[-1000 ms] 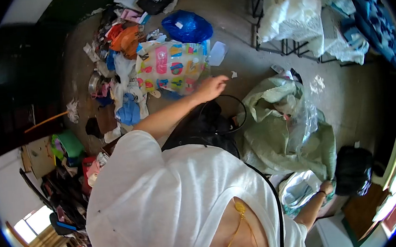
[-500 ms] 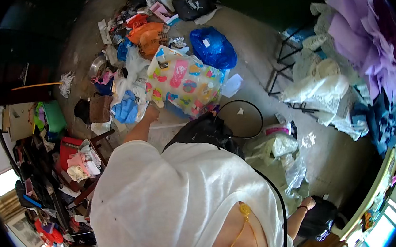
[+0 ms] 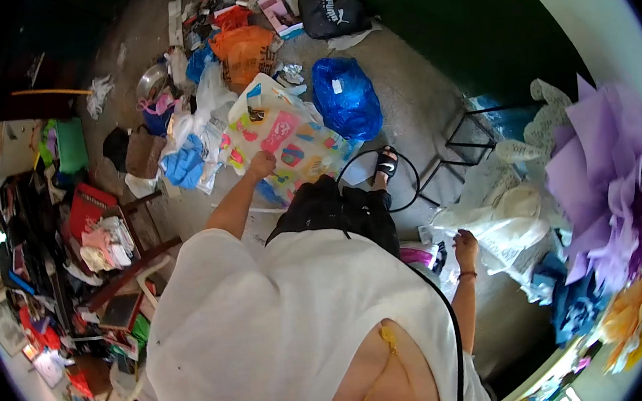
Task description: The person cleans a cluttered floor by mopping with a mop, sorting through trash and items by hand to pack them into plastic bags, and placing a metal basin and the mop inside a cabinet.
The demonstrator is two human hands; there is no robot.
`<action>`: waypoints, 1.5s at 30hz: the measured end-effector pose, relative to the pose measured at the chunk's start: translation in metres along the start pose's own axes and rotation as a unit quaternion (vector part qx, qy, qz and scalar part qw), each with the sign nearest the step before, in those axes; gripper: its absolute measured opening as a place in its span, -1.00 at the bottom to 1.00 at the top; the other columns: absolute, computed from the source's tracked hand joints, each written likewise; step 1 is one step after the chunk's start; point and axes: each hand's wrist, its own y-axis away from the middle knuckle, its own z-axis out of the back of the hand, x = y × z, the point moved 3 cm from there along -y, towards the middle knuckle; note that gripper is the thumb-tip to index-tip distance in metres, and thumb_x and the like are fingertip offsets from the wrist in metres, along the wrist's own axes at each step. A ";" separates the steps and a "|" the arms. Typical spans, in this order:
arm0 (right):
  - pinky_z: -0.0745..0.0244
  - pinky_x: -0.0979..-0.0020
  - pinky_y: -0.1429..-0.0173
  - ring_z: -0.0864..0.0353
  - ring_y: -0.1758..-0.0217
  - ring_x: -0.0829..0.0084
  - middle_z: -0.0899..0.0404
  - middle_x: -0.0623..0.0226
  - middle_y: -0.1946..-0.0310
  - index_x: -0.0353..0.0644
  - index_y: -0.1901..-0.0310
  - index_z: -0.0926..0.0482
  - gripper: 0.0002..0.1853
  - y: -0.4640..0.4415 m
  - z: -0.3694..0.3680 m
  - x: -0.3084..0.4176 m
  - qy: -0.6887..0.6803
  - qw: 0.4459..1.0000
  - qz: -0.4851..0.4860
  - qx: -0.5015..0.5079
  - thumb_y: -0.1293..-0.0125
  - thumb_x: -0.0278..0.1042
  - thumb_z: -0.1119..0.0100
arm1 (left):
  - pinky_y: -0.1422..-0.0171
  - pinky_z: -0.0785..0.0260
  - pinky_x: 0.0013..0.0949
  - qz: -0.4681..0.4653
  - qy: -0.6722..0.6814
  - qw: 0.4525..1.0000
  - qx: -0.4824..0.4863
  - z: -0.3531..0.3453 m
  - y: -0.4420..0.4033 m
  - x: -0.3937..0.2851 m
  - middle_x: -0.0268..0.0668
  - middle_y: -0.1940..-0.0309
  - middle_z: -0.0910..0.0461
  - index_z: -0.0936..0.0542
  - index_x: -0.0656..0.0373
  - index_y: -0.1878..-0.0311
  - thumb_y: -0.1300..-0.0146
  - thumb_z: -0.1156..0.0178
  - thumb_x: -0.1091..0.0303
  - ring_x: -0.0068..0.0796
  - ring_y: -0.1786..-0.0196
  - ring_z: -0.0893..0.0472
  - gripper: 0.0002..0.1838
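Observation:
My left hand (image 3: 262,164) is closed at the left part of a large pale plastic bag (image 3: 312,142) with a bright multicoloured pattern. Its fingers appear to grip the plastic, though the exact hold is hidden. Out to the right is my right hand (image 3: 466,249), with loosely bent fingers and nothing visible in it. Just beyond that hand lies crumpled white wrapping (image 3: 510,218). A blue plastic bag (image 3: 347,103) sits beyond the patterned one. To the left of the patterned bag are a light blue cloth (image 3: 184,167) and a clear plastic bag (image 3: 214,91).
An orange bag (image 3: 243,54), a black Puma bag (image 3: 333,14) and a metal bowl (image 3: 152,84) lie among clutter on the floor. A black metal frame (image 3: 451,162) and purple wrapping paper (image 3: 601,168) stand right. On the left, clothes (image 3: 111,243) fill a chair.
My right hand has moved forward, away from a black bag at the lower right. My left hand has moved from the patterned bag's lower edge to in front of it. The view has shifted.

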 end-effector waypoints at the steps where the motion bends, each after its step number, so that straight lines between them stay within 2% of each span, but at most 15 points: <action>1: -0.43 0.43 0.40 -0.54 0.54 0.39 -0.56 0.12 0.49 -0.35 0.24 -0.51 -0.75 -0.029 0.003 0.017 -0.032 0.999 -0.009 0.038 -0.03 -0.42 -0.01 | 0.52 -0.43 -0.35 0.008 0.009 1.000 -0.006 -0.003 -0.005 0.002 -0.12 0.55 -0.51 -0.51 0.33 0.43 0.01 -0.04 0.43 -0.33 0.54 -0.54 -0.85; 3: -0.44 0.43 0.42 -0.53 0.58 0.43 -0.54 0.21 0.58 -0.34 0.28 -0.51 -0.76 -0.091 0.006 0.039 -0.113 0.990 0.003 0.080 -0.03 -0.40 -0.01 | 0.55 -0.43 -0.36 0.041 0.042 0.995 -0.078 -0.011 -0.014 0.009 -0.11 0.55 -0.51 -0.51 0.36 0.43 0.01 -0.05 0.41 -0.33 0.55 -0.55 -0.82; 6: -0.43 0.41 0.46 -0.54 0.59 0.42 -0.54 0.21 0.60 -0.31 0.36 -0.53 -0.79 -0.188 0.008 0.061 0.055 0.988 0.022 0.143 -0.04 -0.36 0.01 | 0.56 -0.42 -0.37 0.103 0.033 0.989 -0.101 -0.030 -0.001 0.006 -0.14 0.58 -0.51 -0.50 0.37 0.45 -0.03 -0.04 0.37 -0.34 0.58 -0.54 -0.79; 7: -0.41 0.47 0.49 -0.53 0.60 0.45 -0.54 0.23 0.61 -0.31 0.38 -0.54 -0.79 -0.223 0.002 0.062 0.016 0.988 0.017 0.156 -0.06 -0.35 0.01 | 0.56 -0.41 -0.37 0.132 -0.048 0.989 -0.050 -0.040 0.000 -0.003 -0.18 0.61 -0.50 -0.50 0.36 0.48 -0.05 -0.01 0.35 -0.38 0.62 -0.52 -0.78; 9: -0.40 0.53 0.53 -0.52 0.62 0.47 -0.54 0.25 0.62 -0.30 0.39 -0.54 -0.79 -0.282 -0.004 0.081 -0.016 0.984 0.021 0.178 -0.09 -0.34 0.00 | 0.57 -0.40 -0.37 0.151 0.004 0.985 -0.080 -0.059 0.009 -0.032 -0.19 0.63 -0.49 -0.50 0.34 0.49 -0.06 0.01 0.35 -0.40 0.62 -0.52 -0.78; 11: -0.38 0.54 0.55 -0.51 0.61 0.49 -0.55 0.25 0.56 -0.28 0.33 -0.53 -0.81 -0.326 -0.012 0.115 -0.117 0.979 -0.055 0.159 -0.11 -0.35 -0.01 | 0.57 -0.40 -0.38 0.169 0.059 0.977 -0.111 -0.077 0.009 -0.053 -0.20 0.65 -0.49 -0.49 0.33 0.51 -0.07 0.04 0.34 -0.42 0.63 -0.52 -0.77; 14: -0.36 0.56 0.57 -0.51 0.59 0.49 -0.55 0.23 0.50 -0.27 0.22 -0.50 -0.78 -0.374 -0.034 0.158 -0.244 0.942 -0.142 0.184 -0.12 -0.37 -0.04 | 0.59 -0.38 -0.39 0.105 0.072 0.983 -0.129 -0.093 -0.001 -0.072 -0.19 0.65 -0.48 -0.48 0.29 0.49 -0.08 0.04 0.33 -0.44 0.63 -0.52 -0.78; 19: -0.27 0.56 0.63 -0.42 0.64 0.50 -0.45 0.30 0.59 -0.25 0.43 -0.41 -0.95 -0.415 -0.077 0.203 -0.260 0.910 -0.132 0.296 -0.14 -0.49 0.03 | 0.61 -0.33 -0.35 0.161 0.147 0.965 -0.146 -0.107 -0.017 -0.084 -0.21 0.64 -0.46 -0.47 0.27 0.43 -0.05 -0.01 0.38 -0.41 0.66 -0.47 -0.86; 27: -0.32 0.55 0.63 -0.44 0.63 0.51 -0.46 0.28 0.58 -0.19 0.43 -0.43 -0.91 -0.507 -0.083 0.252 -0.115 0.917 -0.214 0.316 -0.08 -0.38 -0.01 | 0.62 -0.38 -0.34 0.239 0.313 0.904 -0.168 -0.106 -0.092 -0.043 -0.20 0.60 -0.48 -0.45 0.30 0.38 -0.03 -0.03 0.40 -0.40 0.65 -0.47 -0.85; 30: -0.35 0.53 0.62 -0.45 0.64 0.48 -0.47 0.26 0.58 -0.18 0.43 -0.42 -0.92 -0.578 -0.097 0.269 -0.105 0.915 -0.232 0.313 -0.10 -0.38 0.00 | 0.64 -0.33 -0.41 0.272 0.254 0.906 -0.201 -0.086 -0.140 -0.051 -0.22 0.58 -0.50 -0.46 0.30 0.27 -0.08 -0.03 0.35 -0.40 0.61 -0.52 -0.79; 34: -0.40 0.51 0.56 -0.45 0.62 0.44 -0.48 0.28 0.56 -0.18 0.40 -0.42 -0.91 -0.651 -0.139 0.305 0.028 0.931 -0.201 0.303 -0.16 -0.39 0.03 | 0.53 -0.43 -0.37 0.216 0.229 0.926 -0.208 -0.049 -0.203 -0.062 -0.19 0.66 -0.50 -0.48 0.33 0.41 -0.06 -0.01 0.34 -0.37 0.58 -0.56 -0.79; 36: -0.44 0.48 0.47 -0.48 0.53 0.43 -0.48 0.27 0.51 -0.18 0.41 -0.43 -0.91 -0.685 -0.173 0.328 -0.087 0.915 -0.223 0.324 -0.16 -0.37 0.00 | 0.52 -0.42 -0.38 0.175 0.241 0.936 -0.186 -0.021 -0.245 -0.082 -0.20 0.65 -0.50 -0.48 0.32 0.43 -0.09 0.01 0.33 -0.41 0.61 -0.54 -0.78; 40: -0.46 0.43 0.37 -0.45 0.47 0.47 -0.45 0.33 0.50 -0.24 0.36 -0.45 -0.90 -0.710 -0.226 0.422 -0.025 0.933 -0.119 0.340 -0.13 -0.40 -0.05 | 0.44 -0.43 -0.44 0.134 0.266 0.927 -0.229 0.031 -0.316 -0.127 -0.26 0.59 -0.53 -0.47 0.26 0.39 -0.10 0.03 0.36 -0.48 0.57 -0.53 -0.83; 43: -0.44 0.47 0.36 -0.43 0.49 0.49 -0.44 0.37 0.52 -0.29 0.34 -0.45 -0.85 -0.763 -0.280 0.435 0.078 0.920 -0.012 0.383 -0.12 -0.39 -0.07 | 0.41 -0.44 -0.44 0.057 0.272 0.926 -0.255 0.054 -0.351 -0.166 -0.24 0.53 -0.52 -0.46 0.34 0.35 -0.14 0.05 0.42 -0.47 0.45 -0.53 -0.84; 45: -0.44 0.49 0.35 -0.46 0.46 0.49 -0.47 0.36 0.48 -0.30 0.28 -0.48 -0.80 -0.779 -0.301 0.458 0.184 0.895 0.076 0.400 -0.10 -0.36 -0.10 | 0.40 -0.44 -0.43 0.095 0.312 0.905 -0.273 0.049 -0.358 -0.186 -0.20 0.49 -0.51 -0.44 0.39 0.22 -0.16 0.05 0.42 -0.45 0.42 -0.53 -0.78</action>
